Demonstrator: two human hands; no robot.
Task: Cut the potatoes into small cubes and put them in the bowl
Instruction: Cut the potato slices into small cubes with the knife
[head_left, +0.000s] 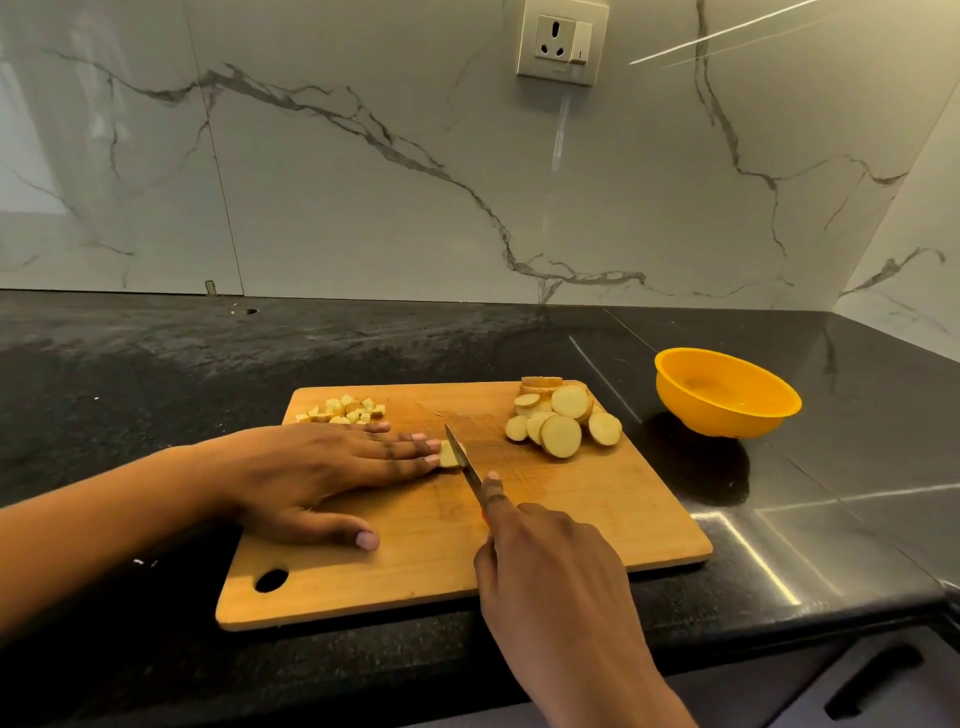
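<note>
L hand (311, 467) lies flat on the cutting board (571, 519), palm down, fingers straight and close together; fingertips (431, 446) press on one potato slice (448, 454) near board centre; thumb spread wide toward the near edge, tip resting on the wood.

R hand (545, 561) grips the knife (465, 462); fingers curl round the handle, of which only a sliver of red shows under the hand; index finger stretched fwd along the blade's back; blade points away from the person, angled a little left; it sits on the pinned slice just beside the L fingertips; can't tell how deep the edge has gone.

Potato in 3 lots, all on the board: the pinned slice at centre; pile of round slices (561, 421) at far-R corner, overlapping, some leaning on each other, skin on the rims; small heap of cubes (345, 409) at far-L corner, just beyond the L hand.

Bowl (727, 392): orange, upright on the black counter (156, 364), R of the board, apart from it, roughly level w/ the slice pile.

Board is wood, w/ an oval hole (271, 579) at near-L corner; near edge close to the counter front.

Bkgd: white marble-look wall (363, 182) w/ grey veins; socket w/ switch (562, 41) high on it; dark cabinet handle (872, 680) below the counter, R.
</note>
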